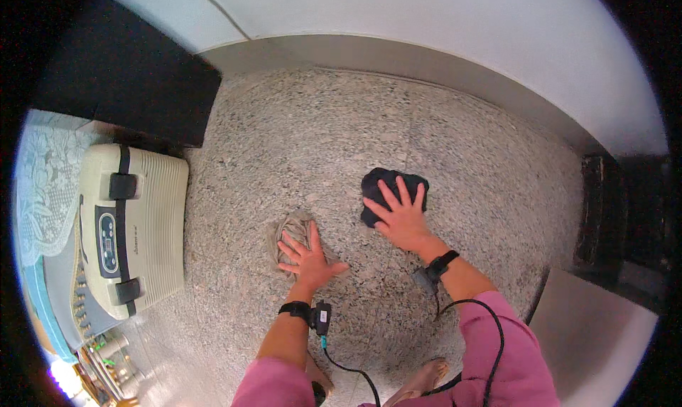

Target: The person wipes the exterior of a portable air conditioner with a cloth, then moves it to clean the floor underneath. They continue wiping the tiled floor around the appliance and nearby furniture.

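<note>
My left hand (311, 260) lies spread over a crumpled grey-beige cloth (290, 228) on the speckled stone floor (298, 135). The palm covers part of that cloth, and the thumb reaches past it to the right. Farther forward and to the right, my right hand (405, 220) presses flat with fingers apart on a bunched black cloth (381, 180). Neither set of fingers is curled around its cloth. The two cloths are apart, with bare floor between them. Each wrist wears a black strap with a small device and cable.
A cream case (154, 225) with black latches and a control panel stands at the left. Behind it is a black cabinet (133, 71), and a lace cloth (50, 177) hangs nearby. A grey baseboard (383, 58) edges the white wall. A pale panel (586, 332) stands at right.
</note>
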Demonstrator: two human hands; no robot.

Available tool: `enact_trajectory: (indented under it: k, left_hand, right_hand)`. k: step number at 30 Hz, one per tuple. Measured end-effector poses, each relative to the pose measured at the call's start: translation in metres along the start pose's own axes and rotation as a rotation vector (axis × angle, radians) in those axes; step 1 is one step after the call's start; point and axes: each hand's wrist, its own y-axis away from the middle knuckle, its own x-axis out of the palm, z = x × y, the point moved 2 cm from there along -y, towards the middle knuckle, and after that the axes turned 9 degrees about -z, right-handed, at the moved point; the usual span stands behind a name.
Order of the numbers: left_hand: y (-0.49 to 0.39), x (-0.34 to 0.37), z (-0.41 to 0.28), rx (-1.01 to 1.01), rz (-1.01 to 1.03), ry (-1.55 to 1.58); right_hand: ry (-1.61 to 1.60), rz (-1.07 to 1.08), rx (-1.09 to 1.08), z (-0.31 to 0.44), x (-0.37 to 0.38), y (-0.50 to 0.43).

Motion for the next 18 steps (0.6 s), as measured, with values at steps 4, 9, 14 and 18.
enact_trajectory:
  k: [4, 9, 14, 18]
  left_hand:
    - [-0.001, -0.001, 0.0, 0.03, -0.013, -0.016]
    - [-0.01, -0.005, -0.007, 0.022, -0.051, 0.0]
    - [-0.021, -0.011, -0.015, -0.04, -0.015, 0.01]
    - [-0.022, -0.015, -0.019, -0.064, -0.007, -0.059]
  right_hand:
    - [0.275, -0.206, 0.25, -0.087, 0.008, -0.054]
    - [0.015, -0.331, 0.651, -0.205, 0.016, -0.154]
    - [0.06, -0.186, 0.8, -0.182, 0.028, -0.215]
    - [0.236, -0.058, 0.525, -0.107, 0.042, -0.228]
